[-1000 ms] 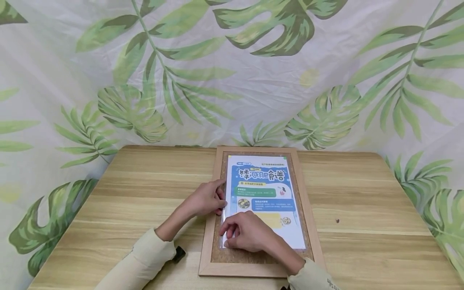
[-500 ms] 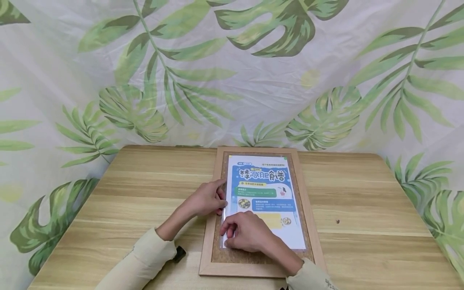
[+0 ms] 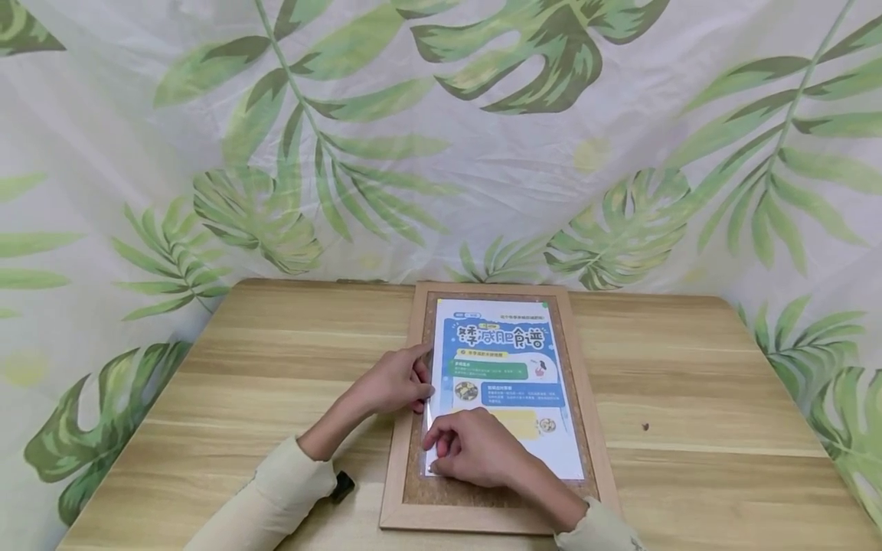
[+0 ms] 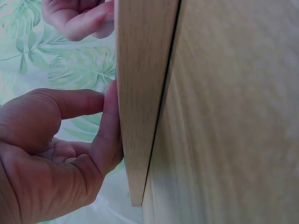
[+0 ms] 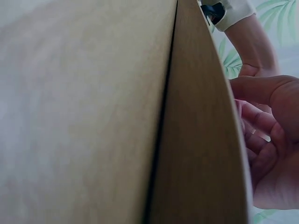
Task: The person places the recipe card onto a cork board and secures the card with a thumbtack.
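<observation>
I count one leafy curtain (image 3: 386,99) behind one wooden table (image 3: 703,367), which bears one framed corkboard (image 3: 468,518). One printed sheet (image 3: 510,376) lies flat on it. Of two hands, the left hand (image 3: 394,383), loosely bent, thumb and finger parted, touches the sheet's left edge; the right hand (image 3: 477,451) curls more by its near left corner, and I can't tell whether it grips anything. One yellow pin (image 3: 439,301) and one green pin (image 3: 545,304) sit at the far corners.

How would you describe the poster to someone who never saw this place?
On the table lies a framed board. The poster covers most of its cork, left hand and right hand at one edge. Unlike the plain cork, it is white with coloured panels.
</observation>
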`<state>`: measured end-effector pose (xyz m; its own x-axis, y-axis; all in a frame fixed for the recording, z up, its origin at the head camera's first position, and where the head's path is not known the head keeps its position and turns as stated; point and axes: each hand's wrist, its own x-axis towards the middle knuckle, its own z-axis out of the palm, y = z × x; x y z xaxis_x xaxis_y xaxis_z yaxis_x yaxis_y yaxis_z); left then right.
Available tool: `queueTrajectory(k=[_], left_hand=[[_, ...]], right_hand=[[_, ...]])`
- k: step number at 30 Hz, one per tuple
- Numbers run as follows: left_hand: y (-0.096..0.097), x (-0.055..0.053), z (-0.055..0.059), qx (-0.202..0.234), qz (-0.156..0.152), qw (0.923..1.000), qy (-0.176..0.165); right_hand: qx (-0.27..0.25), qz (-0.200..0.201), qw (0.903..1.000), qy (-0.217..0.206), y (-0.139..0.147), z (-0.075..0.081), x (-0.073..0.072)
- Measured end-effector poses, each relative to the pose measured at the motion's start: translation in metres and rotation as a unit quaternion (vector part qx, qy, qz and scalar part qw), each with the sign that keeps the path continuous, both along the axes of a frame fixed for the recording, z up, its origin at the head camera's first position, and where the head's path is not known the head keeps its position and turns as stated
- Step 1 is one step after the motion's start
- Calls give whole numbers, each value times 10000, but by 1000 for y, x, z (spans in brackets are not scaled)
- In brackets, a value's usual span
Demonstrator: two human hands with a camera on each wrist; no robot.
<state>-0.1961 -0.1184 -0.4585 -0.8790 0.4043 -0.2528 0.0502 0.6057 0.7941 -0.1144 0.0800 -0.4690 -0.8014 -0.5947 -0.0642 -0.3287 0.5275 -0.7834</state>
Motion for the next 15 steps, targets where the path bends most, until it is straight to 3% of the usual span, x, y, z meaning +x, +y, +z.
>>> queueTrajectory(k=[15], left_hand=[[0, 1, 0, 26, 26, 10000, -86]], right_hand=[[-31, -140, 9997, -209, 30, 4, 5]])
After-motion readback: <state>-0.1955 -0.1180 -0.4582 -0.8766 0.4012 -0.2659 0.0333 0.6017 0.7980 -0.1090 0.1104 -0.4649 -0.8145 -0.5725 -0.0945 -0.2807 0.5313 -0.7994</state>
